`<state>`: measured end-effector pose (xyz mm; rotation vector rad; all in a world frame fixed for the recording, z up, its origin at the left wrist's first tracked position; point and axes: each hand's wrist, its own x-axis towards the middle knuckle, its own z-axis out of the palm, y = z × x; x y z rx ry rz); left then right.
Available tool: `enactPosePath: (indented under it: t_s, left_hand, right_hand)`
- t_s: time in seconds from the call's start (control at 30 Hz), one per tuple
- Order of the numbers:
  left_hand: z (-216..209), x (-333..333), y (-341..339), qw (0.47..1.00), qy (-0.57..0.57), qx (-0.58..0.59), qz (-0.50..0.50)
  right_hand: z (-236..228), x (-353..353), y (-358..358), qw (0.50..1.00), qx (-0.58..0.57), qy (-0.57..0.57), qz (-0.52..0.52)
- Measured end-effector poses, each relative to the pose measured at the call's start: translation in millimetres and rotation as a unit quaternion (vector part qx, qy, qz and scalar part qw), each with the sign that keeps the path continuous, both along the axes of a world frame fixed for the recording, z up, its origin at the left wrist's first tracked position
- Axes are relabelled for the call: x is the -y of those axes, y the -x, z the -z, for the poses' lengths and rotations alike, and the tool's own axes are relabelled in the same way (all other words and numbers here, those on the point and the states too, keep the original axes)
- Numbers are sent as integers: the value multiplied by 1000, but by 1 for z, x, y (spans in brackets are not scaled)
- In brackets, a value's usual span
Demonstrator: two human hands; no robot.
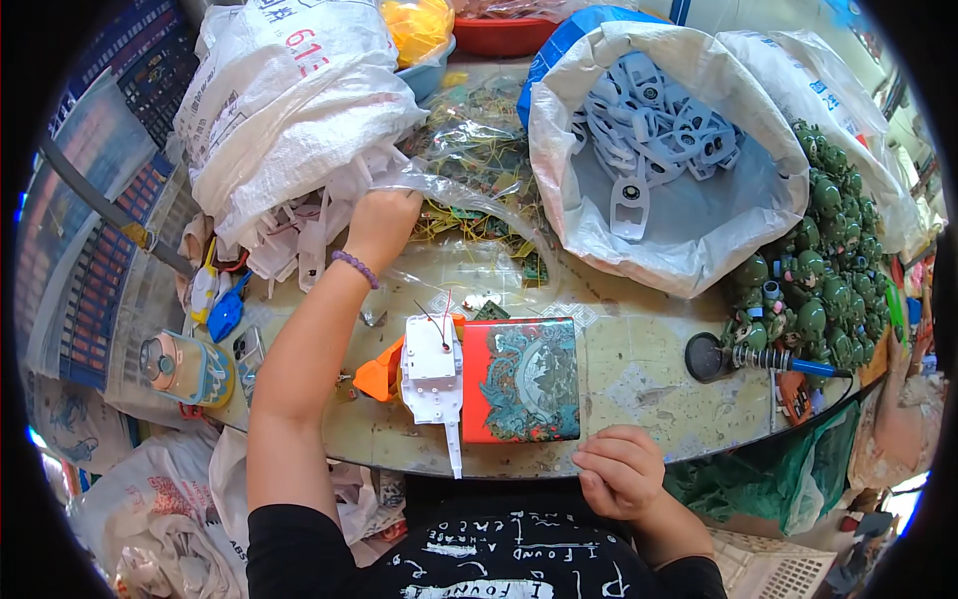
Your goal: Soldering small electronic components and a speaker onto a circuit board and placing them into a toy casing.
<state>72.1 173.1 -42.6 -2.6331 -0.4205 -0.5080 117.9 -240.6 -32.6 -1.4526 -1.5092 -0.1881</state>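
My left hand reaches across the table, fingers curled closed at the edge of a clear plastic bag. Small green circuit boards with thin yellow wires lie in and around this bag. Close to my body, a white plastic housing with thin wires sticking up leans by a red box with a patterned lid. Under the housing's left side is an orange plastic piece. Near the table's front edge, my right hand rests with its fingers loosely curled together and nothing visible in them.
A white woven sack spills white plastic parts at the left. Another open sack holds pale blue-white parts. Green rounded parts are heaped at the right, behind a soldering iron in its coil holder. A drink jar stands left.
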Motion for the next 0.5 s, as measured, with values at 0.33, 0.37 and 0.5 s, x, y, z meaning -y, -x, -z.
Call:
enactPosePath:
  t_s: [0.33,0.37,0.5]
  left_hand:
    - [-51,78,84,776,571,267,-17]
    - [-54,80,86,776,571,269,-20]
    - [-59,83,82,764,576,289,-5]
  right_hand:
    - [2,-1,-4,1000,-4,-4,11]
    - [0,-4,-5,1000,3,-10,16]
    - [-12,-14,-2,1000,21,-23,-4]
